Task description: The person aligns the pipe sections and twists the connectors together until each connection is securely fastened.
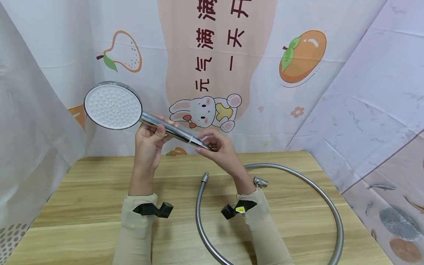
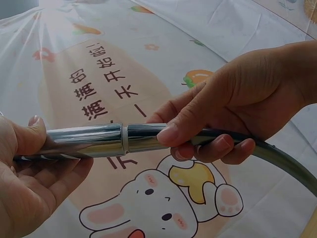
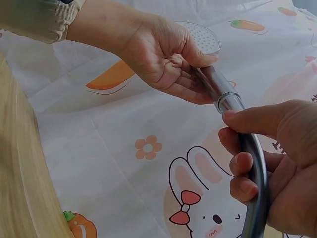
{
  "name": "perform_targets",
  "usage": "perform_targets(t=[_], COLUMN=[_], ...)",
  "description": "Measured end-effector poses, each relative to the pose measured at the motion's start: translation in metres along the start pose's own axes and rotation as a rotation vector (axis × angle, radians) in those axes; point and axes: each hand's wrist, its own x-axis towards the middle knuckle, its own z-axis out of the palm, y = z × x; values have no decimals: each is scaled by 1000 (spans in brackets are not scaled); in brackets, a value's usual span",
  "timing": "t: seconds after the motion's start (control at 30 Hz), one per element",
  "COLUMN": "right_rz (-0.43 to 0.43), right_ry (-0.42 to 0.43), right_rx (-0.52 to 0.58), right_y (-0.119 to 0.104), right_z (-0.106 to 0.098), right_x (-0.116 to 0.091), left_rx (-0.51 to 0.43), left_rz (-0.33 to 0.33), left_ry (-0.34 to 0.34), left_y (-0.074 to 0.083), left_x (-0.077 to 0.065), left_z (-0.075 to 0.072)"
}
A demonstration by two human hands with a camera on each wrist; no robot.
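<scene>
Printed white cloth [image 1: 149, 81] hangs behind the hands, above a wood-grained table [image 1: 89, 209]; beyond the left hand [image 1: 149, 142] juts the broad shower head [image 1: 112, 106], whose overhang could twist the handle [image 1: 167, 127] if that hand's thumb-and-finger grip slackened, the chrome being slick; between the hands a pale ring [image 2: 125, 139] marks the joint, where a tilt of either side could, I judge, seat the parts crookedly; the right hand [image 1: 220, 149] pinches the hose's metal collar [image 2: 148, 137], and the springy grey hose [image 1: 198, 213], looping on the table around that forearm, might drag it askew; as for finish, the round head has a white, nubbed face, the handle is a mirror-bright cylinder, and the hose is a slim metallic-looking tube.
</scene>
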Motion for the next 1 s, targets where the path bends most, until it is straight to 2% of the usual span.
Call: perform_targets(t=[0.57, 1.0], right_rz=[24, 42], right_ry=[28, 13], right_rx=[-29, -7], right_y=[-3, -3], right_z=[-1, -2], right_x=[-1, -2], left_rx=[-5, 6], left_rz=[-2, -8], left_ry=[-7, 5], left_y=[0, 0], left_x=[0, -1], left_z=[0, 1])
